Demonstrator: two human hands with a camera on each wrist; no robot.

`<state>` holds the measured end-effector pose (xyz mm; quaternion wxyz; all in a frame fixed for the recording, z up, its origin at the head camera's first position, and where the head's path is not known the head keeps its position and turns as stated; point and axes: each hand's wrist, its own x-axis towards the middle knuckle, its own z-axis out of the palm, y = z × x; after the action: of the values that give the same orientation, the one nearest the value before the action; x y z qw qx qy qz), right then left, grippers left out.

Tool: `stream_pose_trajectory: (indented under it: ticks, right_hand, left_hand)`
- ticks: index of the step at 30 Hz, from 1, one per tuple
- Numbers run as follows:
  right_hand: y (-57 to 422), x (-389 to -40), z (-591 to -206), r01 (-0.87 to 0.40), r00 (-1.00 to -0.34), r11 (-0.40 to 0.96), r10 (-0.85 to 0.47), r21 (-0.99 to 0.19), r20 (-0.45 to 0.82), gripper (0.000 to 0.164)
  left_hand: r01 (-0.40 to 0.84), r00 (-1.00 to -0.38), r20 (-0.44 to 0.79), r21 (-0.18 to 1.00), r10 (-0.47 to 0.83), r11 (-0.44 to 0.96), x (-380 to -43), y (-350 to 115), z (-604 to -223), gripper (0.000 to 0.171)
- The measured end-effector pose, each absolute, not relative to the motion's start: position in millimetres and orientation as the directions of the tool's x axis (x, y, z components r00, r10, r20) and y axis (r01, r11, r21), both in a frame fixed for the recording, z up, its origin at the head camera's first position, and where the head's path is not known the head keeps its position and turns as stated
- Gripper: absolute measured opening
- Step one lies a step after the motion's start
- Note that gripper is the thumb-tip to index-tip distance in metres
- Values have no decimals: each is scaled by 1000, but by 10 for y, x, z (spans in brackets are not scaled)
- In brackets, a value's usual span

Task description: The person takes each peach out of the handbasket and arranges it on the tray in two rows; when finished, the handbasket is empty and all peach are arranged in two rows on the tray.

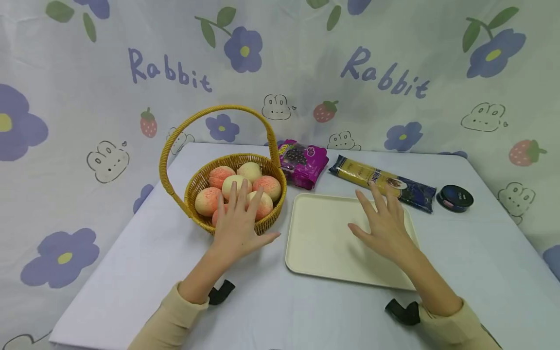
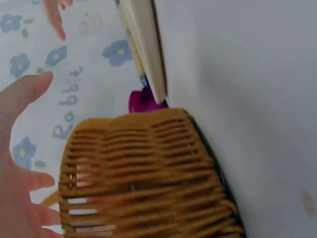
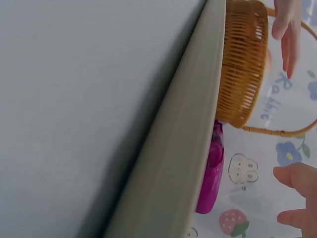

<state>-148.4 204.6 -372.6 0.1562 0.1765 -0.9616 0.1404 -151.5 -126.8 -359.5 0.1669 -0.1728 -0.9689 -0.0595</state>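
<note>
In the head view, your left hand (image 1: pixel 238 228) is hovering, fingers spread, over the near side of the basket (image 1: pixel 283 188) where peaches (image 1: pixel 221 176) are lying; your right hand (image 1: pixel 387 231), also splayed, is hovering above the tray (image 1: pixel 321 238). In the left wrist view, the basket is sitting below your outstretched fingers. In the right wrist view, the tray is lying beneath your extended fingers, apart from them.

The basket (image 3: pixel 243 64) is golden brown, the fruits (image 1: pixel 268 186) pink and cream, the tray (image 1: pixel 328 238) cream — the white backdrop (image 1: pixel 302 58) purple-flowered.

Purple bag (image 1: pixel 311 165), gold-and-blue packet (image 1: pixel 379 177) beside round dark tin (image 1: pixel 455 198), rabbit-print backdrop (image 1: pixel 288 53) behind
</note>
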Motion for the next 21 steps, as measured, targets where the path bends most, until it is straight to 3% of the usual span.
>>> stream_pose_trajectory:
  ticks: [21]
  right_hand:
    - [1406, -1748, -3620, -599, -758, 779, -478, -185, 444, 67]
  left_hand:
    - [189, -938, 334, 283, 88, 940, -1377, -1789, -3767, 103]
